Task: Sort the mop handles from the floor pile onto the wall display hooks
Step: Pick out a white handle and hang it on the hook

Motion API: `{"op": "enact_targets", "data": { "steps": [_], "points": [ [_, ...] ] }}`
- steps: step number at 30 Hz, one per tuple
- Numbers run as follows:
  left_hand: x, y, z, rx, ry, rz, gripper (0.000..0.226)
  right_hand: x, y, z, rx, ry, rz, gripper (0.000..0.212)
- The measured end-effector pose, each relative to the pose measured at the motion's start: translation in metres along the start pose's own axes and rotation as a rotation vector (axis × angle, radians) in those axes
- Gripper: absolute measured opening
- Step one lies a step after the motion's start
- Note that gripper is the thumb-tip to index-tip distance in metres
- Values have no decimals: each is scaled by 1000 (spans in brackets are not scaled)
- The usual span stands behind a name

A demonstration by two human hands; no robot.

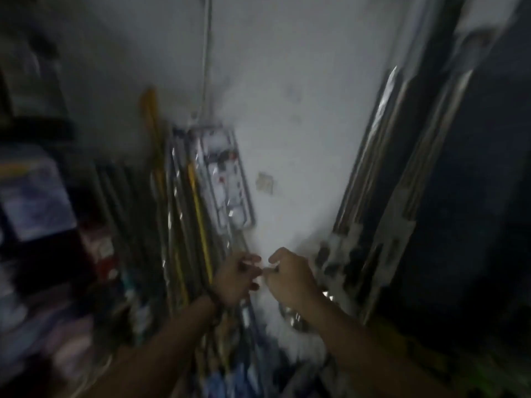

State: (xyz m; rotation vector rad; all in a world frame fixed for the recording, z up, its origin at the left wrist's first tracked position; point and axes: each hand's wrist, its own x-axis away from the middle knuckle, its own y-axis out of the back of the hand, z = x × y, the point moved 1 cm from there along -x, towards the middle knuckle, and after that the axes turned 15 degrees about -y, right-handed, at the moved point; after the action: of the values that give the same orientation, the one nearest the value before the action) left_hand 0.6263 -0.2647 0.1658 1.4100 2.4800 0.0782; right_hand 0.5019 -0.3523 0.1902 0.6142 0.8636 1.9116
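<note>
Though frame is blurred, left hand (237, 278) and right hand (290, 275) meet fingertip to fingertip, fingers curled; what they pinch, if anything, cannot tell. Handles (186, 214) stand at wall (287, 124) left edge.

A bundle of mop handles (178, 214) is standing upright against the white wall on the left, glinting in clear plastic wrap, with a yellow handle (198, 208) showing among them. More wrapped handles (362, 179) are leaning along the dark panel on the right, all blurred.
</note>
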Motion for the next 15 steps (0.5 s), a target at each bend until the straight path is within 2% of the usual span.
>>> {"op": "enact_targets", "data": {
  "steps": [2,5,7,10,12,15],
  "points": [
    [27,11,38,8,76,-1,7,7,-40,-18,-47,-83,105,18],
    [81,30,109,-102,191,-24,9,18,-116,-56,-44,-211,386,19],
    [119,39,156,-42,319,-40,12,30,-163,-88,-43,-314,510,22],
    [176,47,219,-43,543,-49,16,56,-232,-142,-8,-466,622,32],
    [210,48,260,-63,645,-54,21,80,-276,-181,-109,-666,733,29],
    [263,44,319,-5,810,-76,23,116,-341,-240,-162,-885,803,22]
  ]
}}
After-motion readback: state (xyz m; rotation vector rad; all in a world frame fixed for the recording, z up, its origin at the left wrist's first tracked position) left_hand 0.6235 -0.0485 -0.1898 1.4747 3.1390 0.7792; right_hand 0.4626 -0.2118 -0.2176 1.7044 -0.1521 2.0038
